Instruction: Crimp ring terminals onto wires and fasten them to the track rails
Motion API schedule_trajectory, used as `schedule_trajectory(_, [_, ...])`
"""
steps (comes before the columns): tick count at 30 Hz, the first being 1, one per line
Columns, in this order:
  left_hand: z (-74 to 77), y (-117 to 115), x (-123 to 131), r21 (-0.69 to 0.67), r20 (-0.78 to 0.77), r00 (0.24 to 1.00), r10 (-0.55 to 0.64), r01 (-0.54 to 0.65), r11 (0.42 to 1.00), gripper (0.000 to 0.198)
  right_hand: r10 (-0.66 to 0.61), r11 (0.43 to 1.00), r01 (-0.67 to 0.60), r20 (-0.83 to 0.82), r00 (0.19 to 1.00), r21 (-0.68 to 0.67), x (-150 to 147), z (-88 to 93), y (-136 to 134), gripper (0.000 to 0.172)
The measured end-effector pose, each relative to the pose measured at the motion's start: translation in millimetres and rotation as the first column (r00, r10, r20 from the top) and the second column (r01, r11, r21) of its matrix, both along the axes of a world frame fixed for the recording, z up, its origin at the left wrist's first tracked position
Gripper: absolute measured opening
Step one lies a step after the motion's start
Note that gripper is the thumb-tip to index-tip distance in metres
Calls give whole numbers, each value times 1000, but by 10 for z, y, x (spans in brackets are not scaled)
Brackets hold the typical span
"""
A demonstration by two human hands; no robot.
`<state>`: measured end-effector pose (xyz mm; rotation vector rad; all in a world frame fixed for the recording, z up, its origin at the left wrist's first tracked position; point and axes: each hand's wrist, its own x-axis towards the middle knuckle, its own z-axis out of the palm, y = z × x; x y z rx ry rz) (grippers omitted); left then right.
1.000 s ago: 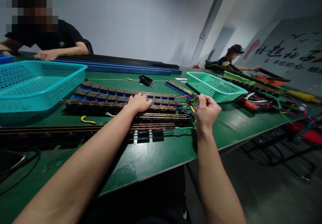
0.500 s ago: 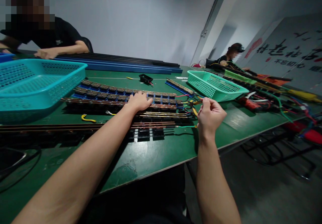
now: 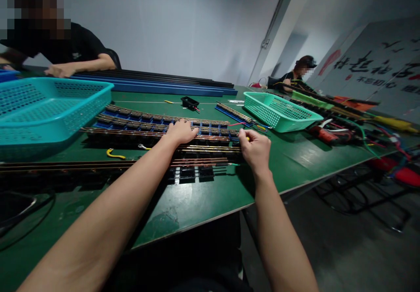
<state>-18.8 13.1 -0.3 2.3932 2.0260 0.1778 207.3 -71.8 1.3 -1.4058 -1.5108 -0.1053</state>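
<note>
L hand (image 3: 181, 132) lies palm-down across long blue strips w/ thin brass-coloured rods (image 3: 141, 123), approx. mid-length, fingers extended & slightly spread, pinching nothing visible. R hand (image 3: 256, 148) is at the strips' R ends, fingers curled in, thumb pressed to index; a small yellow bit (image 3: 247, 139) shows at its fingers, but can't tell what it grips. Thin red wire (image 3: 236, 124) & short green wire (image 3: 233, 164) show nr it. Strips lie side by side on the green, smooth-topped desk (image 3: 197, 204), btwn a big turquoise perforated plastic basket (image 3: 55, 126) (L) & a smaller mint-green perforated plastic basket (image 3: 262, 110) (R). Nearer the body: a long black strip w/ copper-coloured rods (image 3: 82, 166), plus a curved yellow piece (image 3: 114, 154) just beyond it. Small black rectangular tray (image 3: 190, 103) sits behind the strips. Far L: co-worker in black top (image 3: 88, 47), forearm on desk.
</note>
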Motion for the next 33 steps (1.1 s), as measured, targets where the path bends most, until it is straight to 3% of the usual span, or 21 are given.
schedule_trajectory(3, [-4,6,2,-1,0,1000,2,-2,1000,65,110,992,-99,153,982,-78,-46,-29,-4,31])
schedule_trajectory(10, [-6,6,12,9,7,1000,7,-8,1000,64,188,978,-161,225,956,-135,-61,-81,-5,26])
schedule_trajectory(16, [6,-6,18,-4,6,1000,11,-11,1000,65,-1,998,3,-42,999,58,-49,-25,-53,29])
schedule_trajectory(20, [-1,3,13,-10,2,1000,14,-14,1000,65,-89,990,111,-237,968,82,5,-29,-18,34])
schedule_trajectory(26, [-19,20,5,2,1,1000,3,-3,1000,66,0,965,145,-557,830,216,79,-70,49,37])
schedule_trajectory(33, [-24,23,-3,12,1,1000,-3,3,1000,65,29,929,197,-593,805,313,-13,-140,-228,37])
